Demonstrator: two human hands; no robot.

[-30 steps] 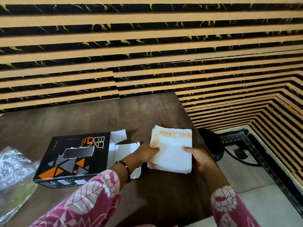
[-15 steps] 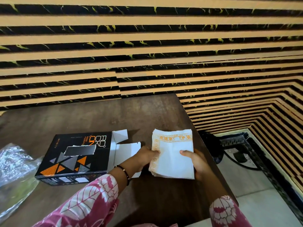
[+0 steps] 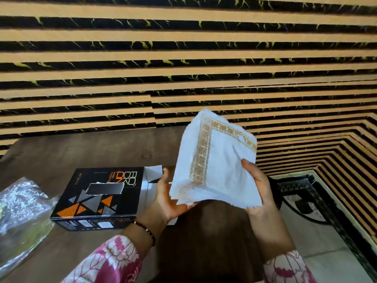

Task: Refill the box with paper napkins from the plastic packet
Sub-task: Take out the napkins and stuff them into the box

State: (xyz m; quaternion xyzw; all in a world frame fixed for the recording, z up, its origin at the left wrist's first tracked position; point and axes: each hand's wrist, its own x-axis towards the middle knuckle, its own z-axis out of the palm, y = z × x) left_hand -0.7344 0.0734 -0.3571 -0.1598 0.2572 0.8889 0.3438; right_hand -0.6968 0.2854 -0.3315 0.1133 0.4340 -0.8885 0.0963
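Both hands hold a stack of white napkins (image 3: 214, 164) with a gold border, tilted up off the surface (image 3: 204, 231). The left hand (image 3: 169, 199) cups its lower left corner; its fingers are hidden behind the paper. The right hand (image 3: 258, 190) clamps the lower right edge, thumb on top. At 9 o'clock from the stack lies the black box (image 3: 98, 197), its right end flaps open. The plastic packet (image 3: 20, 213) is cut off at the frame's left edge.

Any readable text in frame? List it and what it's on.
"ROCK ON": box top, large letters.
"keep rocking": box top, small orange print, partly cut off.
"INFINITY": box top, small spaced letters.
Box front-side labels: too small to read.
Napkins, packet: no text.
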